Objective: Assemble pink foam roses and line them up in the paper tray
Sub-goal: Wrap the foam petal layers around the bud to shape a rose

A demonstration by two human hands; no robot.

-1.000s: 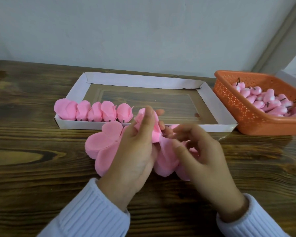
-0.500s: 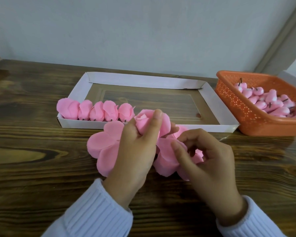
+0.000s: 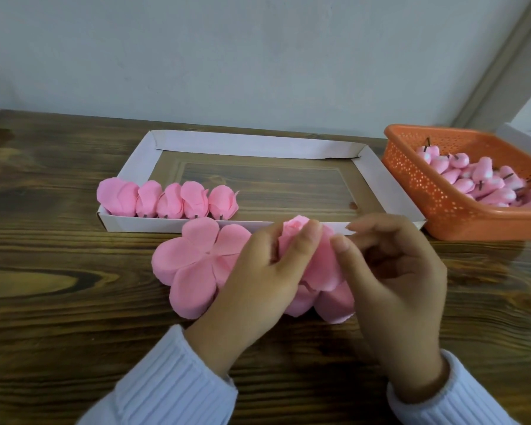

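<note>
- Nearest to you, your two white ribbed sleeves [image 3: 166, 378] come in from the bottom edge over the dark wooden table [image 3: 59, 302].
- Your left hand [image 3: 258, 271] is curled round a half-made rose [image 3: 295, 228]. One finger lies across its front, and the rolled bud tip peeps out above your fingertips.
- Your right hand [image 3: 396, 286] sits just beside it on the right, fingers loosely curled. The forefinger tip meets the edge of the rose's outer petal, but you cannot tell from here whether thumb and finger actually pinch that petal.
- The rose is therefore held up between your two hands, above the table and just in front of the tray's near wall.
- Flat petal sheets [image 3: 193, 256] lie on the table under and around your hands. One spreads out to the left of your left hand, and more show beneath the rose and your right fingers.
- Just beyond them is the paper tray [image 3: 135, 223], white-walled and lying lengthwise across the table.
- Five finished roses [image 3: 169, 200] sit side by side, touching, along the tray's near wall from the left corner, with their short dark stems pointing toward you.
- Farther right, beside the tray's right end, an orange basket [image 3: 442, 204] holds a heap of pink buds [image 3: 488, 182] with dark stems.
- Behind everything stands a pale wall [image 3: 258, 56].
</note>
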